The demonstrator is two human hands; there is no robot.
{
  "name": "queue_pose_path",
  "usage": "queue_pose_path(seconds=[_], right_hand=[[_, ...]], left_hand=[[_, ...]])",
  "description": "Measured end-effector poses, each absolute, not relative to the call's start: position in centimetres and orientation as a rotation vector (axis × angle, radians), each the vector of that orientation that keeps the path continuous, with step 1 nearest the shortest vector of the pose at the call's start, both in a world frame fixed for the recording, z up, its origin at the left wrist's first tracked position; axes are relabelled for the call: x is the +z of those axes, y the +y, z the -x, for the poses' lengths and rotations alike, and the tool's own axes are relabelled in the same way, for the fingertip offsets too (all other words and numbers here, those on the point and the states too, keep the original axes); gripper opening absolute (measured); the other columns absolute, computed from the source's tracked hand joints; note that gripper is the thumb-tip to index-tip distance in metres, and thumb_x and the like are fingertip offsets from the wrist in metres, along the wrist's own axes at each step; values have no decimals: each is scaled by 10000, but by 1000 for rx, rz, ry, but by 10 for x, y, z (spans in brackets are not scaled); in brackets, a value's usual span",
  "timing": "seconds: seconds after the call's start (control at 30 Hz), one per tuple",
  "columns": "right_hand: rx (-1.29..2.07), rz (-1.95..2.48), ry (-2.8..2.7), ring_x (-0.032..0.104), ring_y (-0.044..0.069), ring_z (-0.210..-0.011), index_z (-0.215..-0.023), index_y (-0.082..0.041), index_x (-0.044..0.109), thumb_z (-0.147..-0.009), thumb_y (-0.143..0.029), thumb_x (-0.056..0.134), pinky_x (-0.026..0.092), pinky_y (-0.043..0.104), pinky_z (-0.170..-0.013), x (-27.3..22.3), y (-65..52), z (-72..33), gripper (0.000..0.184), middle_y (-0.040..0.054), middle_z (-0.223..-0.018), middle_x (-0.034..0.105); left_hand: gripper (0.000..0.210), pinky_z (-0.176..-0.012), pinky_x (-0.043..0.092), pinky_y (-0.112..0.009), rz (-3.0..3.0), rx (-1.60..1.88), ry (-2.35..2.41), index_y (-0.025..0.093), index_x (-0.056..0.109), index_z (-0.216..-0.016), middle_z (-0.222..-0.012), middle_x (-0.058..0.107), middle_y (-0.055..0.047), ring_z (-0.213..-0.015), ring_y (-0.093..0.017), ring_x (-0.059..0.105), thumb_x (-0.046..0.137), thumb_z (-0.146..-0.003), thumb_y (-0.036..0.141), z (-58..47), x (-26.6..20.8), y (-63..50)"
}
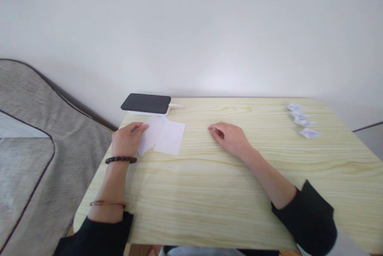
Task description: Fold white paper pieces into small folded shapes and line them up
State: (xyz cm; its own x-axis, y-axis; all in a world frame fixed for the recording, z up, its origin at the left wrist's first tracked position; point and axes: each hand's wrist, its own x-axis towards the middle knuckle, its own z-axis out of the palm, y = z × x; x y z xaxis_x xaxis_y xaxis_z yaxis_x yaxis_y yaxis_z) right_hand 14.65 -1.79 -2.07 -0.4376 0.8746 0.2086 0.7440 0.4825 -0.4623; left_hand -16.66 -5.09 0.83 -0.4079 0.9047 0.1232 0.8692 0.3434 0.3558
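My left hand (pixel 129 138) is closed, thumb and fingers pinching the left edge of a white paper sheet (pixel 149 134). Another square paper sheet (pixel 170 138) lies flat on the table, partly overlapped with it. Around my left wrist is a bracelet of dark beads. My right hand (pixel 229 136) rests on the wood-grain table (pixel 191 200) to the right of the sheets, fingers curled and thumb near the index finger, with nothing visible in them. Several small folded white paper shapes (pixel 309 133) stand in a column at the far right.
A dark-screened phone (pixel 146 103) sits on a white box at the back left, with a white cable plug (pixel 175 106) at its right end. A white wall (pixel 209 28) rises behind the table. A grey fabric sofa (pixel 72 144) stands along the left side.
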Motion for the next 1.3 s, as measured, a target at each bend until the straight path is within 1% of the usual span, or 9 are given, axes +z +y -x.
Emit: queue_pose_path(seconds=[0.13,0.27,0.37,0.53,0.67,0.83,0.93,1.13,1.3], right_hand=[[414,1326,-2340,595,142,-727,-993,-231,667,-907,-278,458,406,256,-664,-21,-20,-145,231,14,-833,680],[429,1331,-2339,593,138,-723,-992,-232,666,-904,-271,467,408,259,-678,-22,-19,-145,221,8,-829,676],[437,1337,-2341,592,137,-713,-991,-233,665,-903,-271,470,404,260,-668,-22,-18,-146,218,8,-847,680],[443,1347,-2328,591,134,-704,-992,-229,666,-899,-267,479,401,260,-669,-22,-18,-146,213,9,-856,683],[449,1336,-2325,589,133,-710,-992,-224,666,-900,-268,477,398,254,-670,-21,-18,-146,215,5,-824,674],[438,1336,-2317,584,129,-700,-989,-226,670,-899,-271,482,393,249,-665,-22,-18,-146,213,2,-809,668],[448,1332,-2308,580,124,-689,-987,-229,673,-897,-272,487,390,247,-658,-23,-17,-146,211,-2,-800,664],[447,1327,-2299,579,124,-694,-985,-227,674,-898,-271,486,391,248,-661,-23,-18,-146,212,-4,-796,662],[447,1326,-2306,575,121,-686,-988,-225,674,-903,-279,476,389,247,-655,-22,-18,-146,222,0,-803,662]], left_hand=[[361,-868,466,-356,-1687,541,2504,207,698,-1001,-944,723,-60,-917,-251,651,426,-880,412,168,6,-51],[367,-934,443,-358,-1719,598,2497,202,698,-1041,-1063,704,-52,-1044,-259,616,449,-885,422,170,3,-52],[365,-956,425,-360,-1709,604,2506,182,688,-1044,-1076,693,-48,-1046,-253,608,454,-887,414,168,7,-55],[382,-878,454,-349,-1688,632,2519,159,643,-1061,-1004,671,-42,-916,-222,617,411,-900,416,158,21,-61],[437,-875,454,-347,-1621,754,2504,122,652,-1078,-1047,658,-76,-981,-245,603,423,-891,444,156,23,-62],[287,-743,501,-283,-1343,1248,2439,148,728,-884,-832,724,-25,-803,-197,648,641,-747,385,159,11,-54],[288,-649,506,-268,-1226,1443,2310,156,738,-833,-758,726,-25,-720,-187,648,699,-677,395,155,9,-51],[324,-497,428,-252,-1178,1362,2363,182,724,-774,-651,680,-2,-613,-173,589,758,-589,445,151,13,-51],[254,-521,400,-221,-1283,1283,2352,179,665,-704,-697,667,21,-629,-132,568,786,-577,363,155,8,-49]])
